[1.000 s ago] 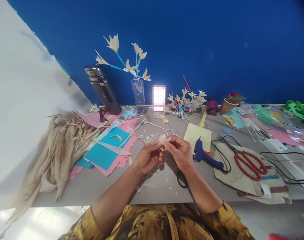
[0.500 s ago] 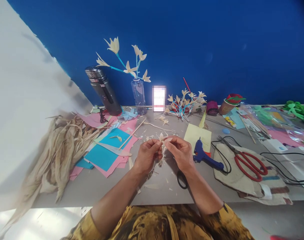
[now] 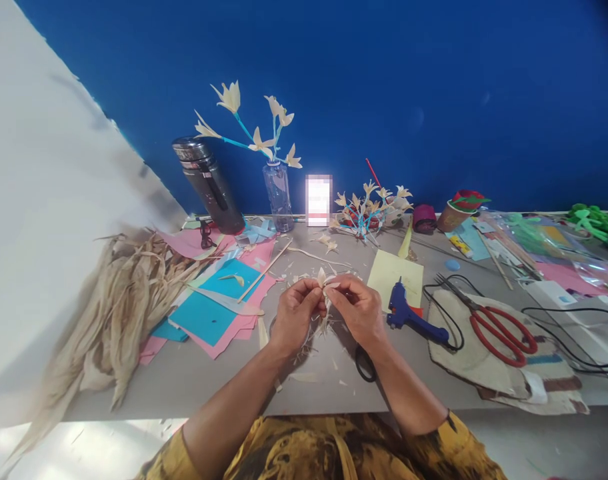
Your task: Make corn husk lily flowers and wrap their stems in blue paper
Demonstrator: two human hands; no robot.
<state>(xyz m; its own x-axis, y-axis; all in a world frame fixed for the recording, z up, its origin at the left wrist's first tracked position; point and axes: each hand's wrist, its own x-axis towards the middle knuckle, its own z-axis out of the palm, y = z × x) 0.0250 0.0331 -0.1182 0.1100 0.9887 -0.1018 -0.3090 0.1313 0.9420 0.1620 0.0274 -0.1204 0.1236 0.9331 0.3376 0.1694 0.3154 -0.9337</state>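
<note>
My left hand [image 3: 295, 315] and right hand [image 3: 360, 309] pinch a little husk flower [image 3: 325, 280] between their fingers (up close, so I see it well). The blue glue gun [image 3: 411, 315] lies near on the surface [image 3: 314, 380].

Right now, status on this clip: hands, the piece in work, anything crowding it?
Left hand and right hand both pinch the small husk flower above the table. Blue glue gun lies just right, apart. Black scissors under the right wrist.

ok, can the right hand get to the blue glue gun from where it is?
Probably yes: the glue gun lies just beside the right hand with bare table between, but that hand is pinching the small husk flower.
</note>
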